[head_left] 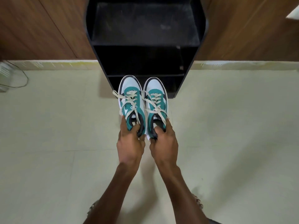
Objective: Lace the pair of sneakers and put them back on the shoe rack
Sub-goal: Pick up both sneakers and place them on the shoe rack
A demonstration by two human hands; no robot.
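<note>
Fingers curled into heel collars: left hand grips left sneaker; right hand grips right sneaker; pair side by side, laced, toes at black shoe rack's lowest shelf; pale floor beneath.

Tongue labels on left sneaker and right sneaker showing dark print, too blurred for reading; nothing else legible.

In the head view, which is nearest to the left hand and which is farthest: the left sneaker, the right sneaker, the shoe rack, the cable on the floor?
From the left hand:
1. Left sneaker, gripped at its heel.
2. Right sneaker, just beside it, in the right hand.
3. Shoe rack, ahead, beyond the toes.
4. Cable, far left by the wall.
</note>
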